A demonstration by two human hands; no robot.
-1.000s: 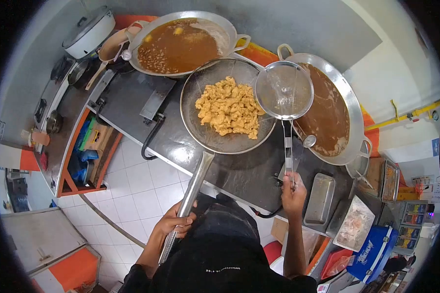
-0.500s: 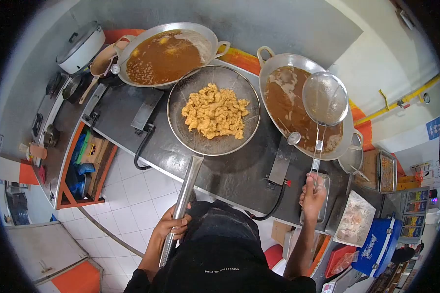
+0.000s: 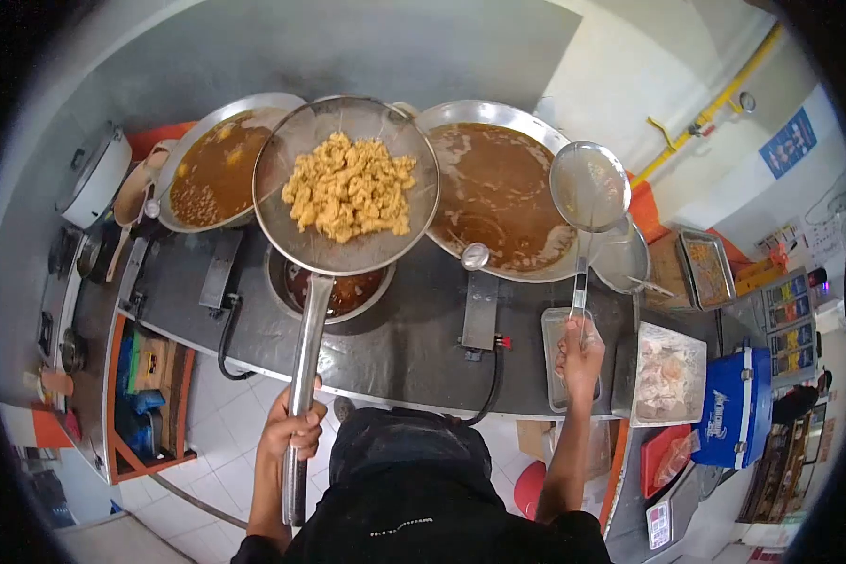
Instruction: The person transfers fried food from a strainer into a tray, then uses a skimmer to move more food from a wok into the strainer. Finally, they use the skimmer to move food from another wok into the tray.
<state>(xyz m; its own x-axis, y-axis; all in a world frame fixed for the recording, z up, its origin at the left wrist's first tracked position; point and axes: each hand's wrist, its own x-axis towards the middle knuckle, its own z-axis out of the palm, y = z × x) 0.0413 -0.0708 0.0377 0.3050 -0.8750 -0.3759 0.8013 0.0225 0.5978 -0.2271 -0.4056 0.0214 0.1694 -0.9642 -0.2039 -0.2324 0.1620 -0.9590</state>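
My left hand grips the long metal handle of a large mesh strainer piled with golden fried pieces. The strainer is lifted above a small round pot of dark oil sunk in the steel counter. My right hand holds the handle of a small empty mesh skimmer, raised over the right edge of the right wok of brown oil. The left wok, also full of oil, lies behind the strainer.
A steel counter runs in front of me. A metal tray sits under my right hand, with a tray of raw pieces and a blue cooler box further right. A white rice cooker stands at the far left.
I have lifted the large strainer off the small pot, uncovering the oil below. The skimmer has moved right, from beside the strainer to over the right wok's edge. My view has shifted right.
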